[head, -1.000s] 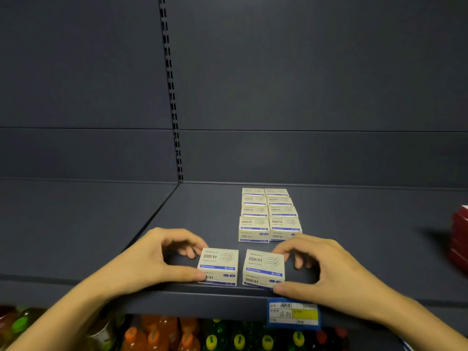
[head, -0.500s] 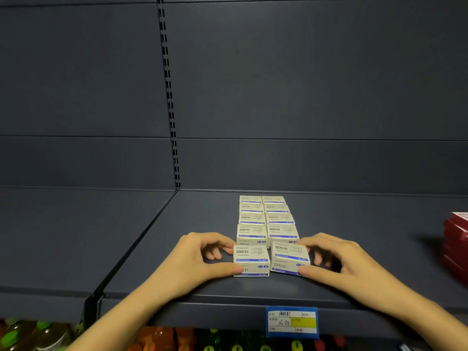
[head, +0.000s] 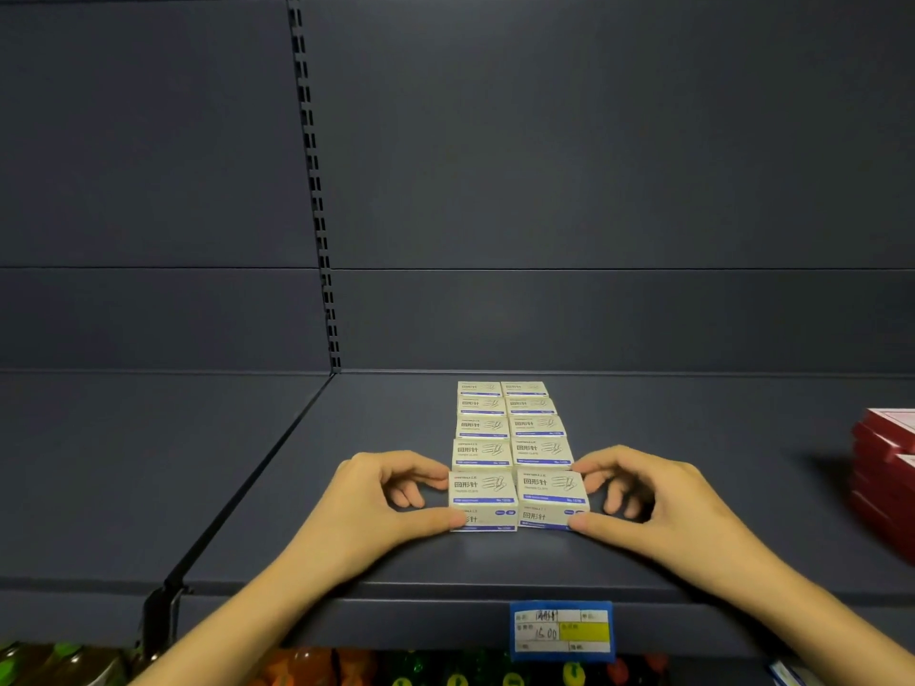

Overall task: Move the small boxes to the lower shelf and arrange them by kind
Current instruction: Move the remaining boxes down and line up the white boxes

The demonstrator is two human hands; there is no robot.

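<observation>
1. Way down low, under the shelf (head: 247,487), some bottles (head: 455,674) peek out. Their tops are orange, green and yellow. They look blurry.
2. A blue and yellow tag (head: 562,631) sticks on the front edge of the shelf, a bit to the right.
3. The left hand (head: 376,502) grips the left box (head: 482,495). The thumb presses on the front of the box. The fingers curl round its left side.
4. The right hand (head: 643,502) grips the right box (head: 552,490) the same way. The thumb is on the front, and the fingers curl round the right side.
5. The two held boxes sit flat on the shelf, near its front. They are side by side and touch each other. Each one is pale with a blue stripe and a paper clip drawing on top.
6. Just behind them stand more boxes (head: 480,453) of the same kind. They make two neat lines, four boxes in each, going to the back of the shelf. The held pair sits right in front of these lines.
7. Far off to the right, red boxes (head: 886,477) are piled up at the edge of the view. They are well apart from the pale ones.
8. At the back is a dark wall (head: 594,190). A post (head: 317,190) with little holes runs up it, left of the middle.
</observation>
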